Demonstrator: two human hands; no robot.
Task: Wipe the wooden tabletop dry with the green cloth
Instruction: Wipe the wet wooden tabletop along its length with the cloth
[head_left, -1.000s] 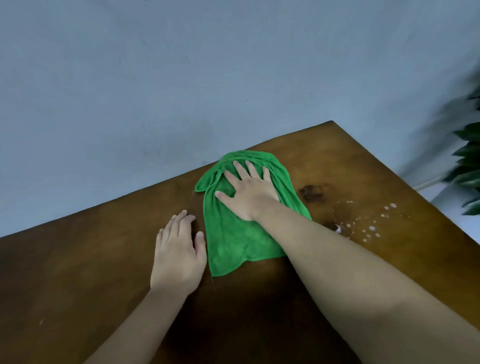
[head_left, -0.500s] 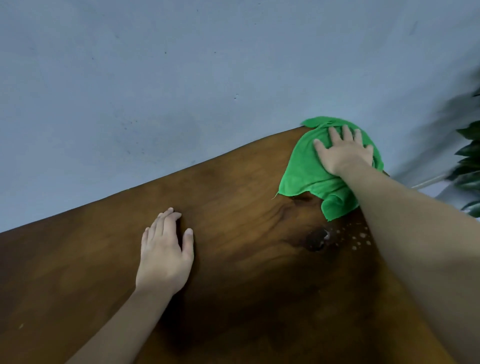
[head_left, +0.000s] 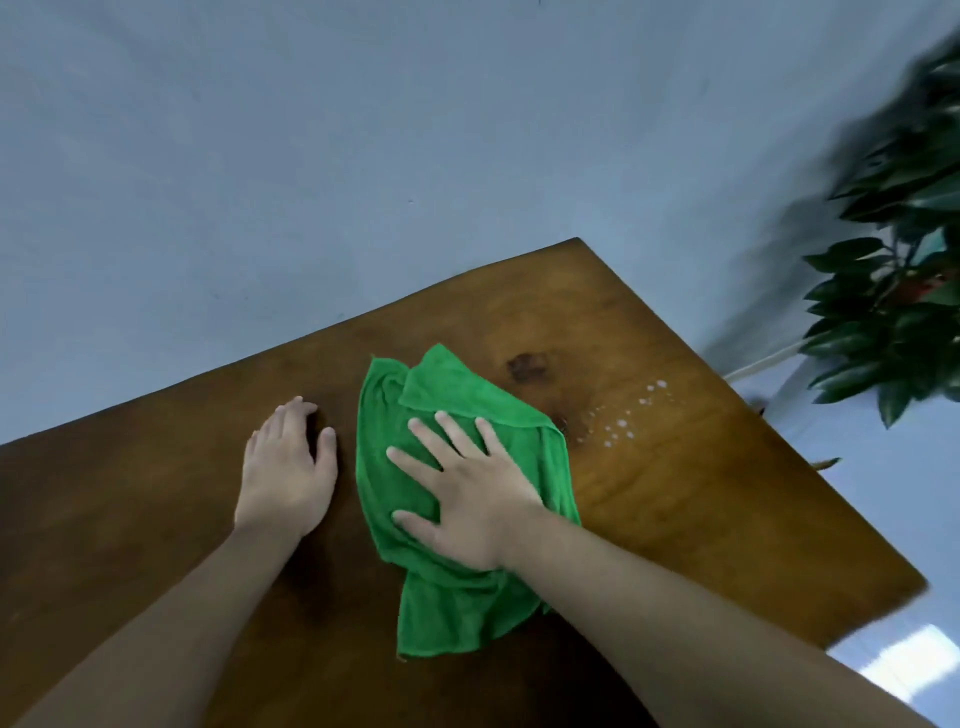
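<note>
The green cloth lies crumpled in the middle of the brown wooden tabletop. My right hand presses flat on top of it, fingers spread and pointing toward the far edge. Flat on the bare wood just left of the cloth rests my left hand, holding nothing. To the right of the cloth, a scatter of small water droplets glints on the wood. A dark knot marks the wood beyond the cloth.
The table's far corner meets a plain blue-grey wall. A leafy green plant stands off the table's right side. The table's right edge drops to a pale floor.
My right hand has swept the cloth back from the far right corner toward the middle and nearer to me. The left hand has stayed flat on the wood.
</note>
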